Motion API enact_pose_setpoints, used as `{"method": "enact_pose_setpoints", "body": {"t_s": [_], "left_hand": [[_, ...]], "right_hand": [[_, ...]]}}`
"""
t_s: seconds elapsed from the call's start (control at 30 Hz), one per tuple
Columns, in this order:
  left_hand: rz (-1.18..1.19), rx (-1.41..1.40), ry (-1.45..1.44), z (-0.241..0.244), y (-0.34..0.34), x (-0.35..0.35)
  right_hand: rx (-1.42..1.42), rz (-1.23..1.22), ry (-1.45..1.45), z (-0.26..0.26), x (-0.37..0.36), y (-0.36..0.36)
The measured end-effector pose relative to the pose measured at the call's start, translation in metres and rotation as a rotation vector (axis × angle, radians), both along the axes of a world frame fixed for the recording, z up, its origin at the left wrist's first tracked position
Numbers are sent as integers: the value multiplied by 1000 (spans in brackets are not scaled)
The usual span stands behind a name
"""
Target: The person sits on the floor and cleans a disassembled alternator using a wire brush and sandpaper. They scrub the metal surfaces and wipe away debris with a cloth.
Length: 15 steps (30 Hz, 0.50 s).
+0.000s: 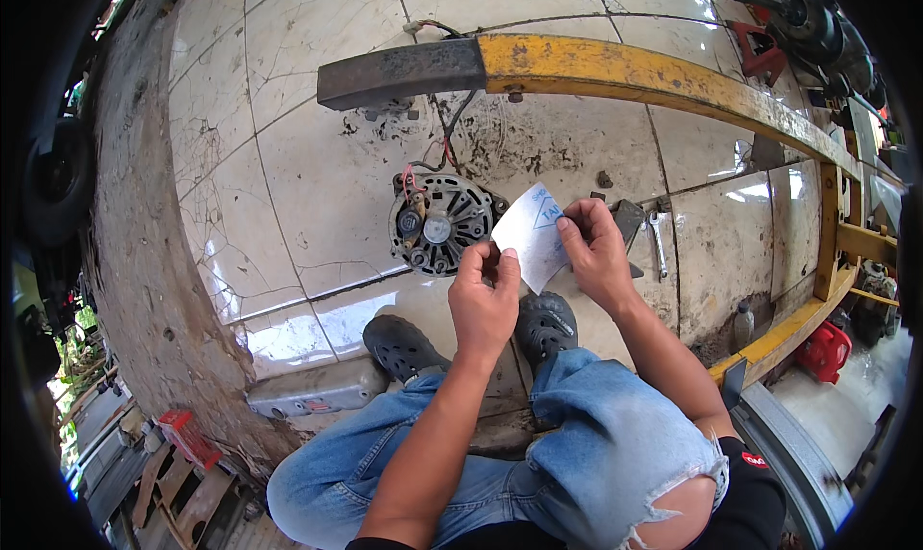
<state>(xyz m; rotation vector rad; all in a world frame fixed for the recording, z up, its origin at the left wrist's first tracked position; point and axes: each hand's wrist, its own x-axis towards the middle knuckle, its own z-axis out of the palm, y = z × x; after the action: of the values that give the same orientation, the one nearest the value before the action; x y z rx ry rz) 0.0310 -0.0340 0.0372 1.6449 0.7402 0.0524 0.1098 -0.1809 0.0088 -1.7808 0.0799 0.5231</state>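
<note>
A sheet of sandpaper (532,251) is stretched between my two hands, its pale backing with blue print facing up. My left hand (488,297) pinches its lower left edge between thumb and fingers. On the opposite side, my right hand (595,253) grips the right edge. Just beyond my left hand, an alternator (441,225) lies on the tiled floor with its slotted rear housing upward. Pink and black wires (440,162) run from it toward the steel beam. The sheet covers part of the floor to the alternator's right.
A yellow steel frame (613,70) with a dark beam end crosses above the alternator. Right of my right hand lies a combination wrench (657,246). A metal engine cover (317,390) rests by my left clog (404,348). A plastic bottle (743,324) stands near the frame's right side.
</note>
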Motion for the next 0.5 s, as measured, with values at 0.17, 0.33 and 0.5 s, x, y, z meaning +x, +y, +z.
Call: {"method": "enact_pose_setpoints", "body": {"t_s": [0.17, 0.33, 0.5], "left_hand": [[-67, -37, -12, -2, 3, -2], [-152, 141, -46, -8, 7, -2], [-240, 218, -78, -2, 16, -2]], "right_hand": [[-238, 195, -341, 31, 19, -4], [-160, 386, -363, 46, 29, 5], [-197, 577, -223, 49, 40, 12]]}}
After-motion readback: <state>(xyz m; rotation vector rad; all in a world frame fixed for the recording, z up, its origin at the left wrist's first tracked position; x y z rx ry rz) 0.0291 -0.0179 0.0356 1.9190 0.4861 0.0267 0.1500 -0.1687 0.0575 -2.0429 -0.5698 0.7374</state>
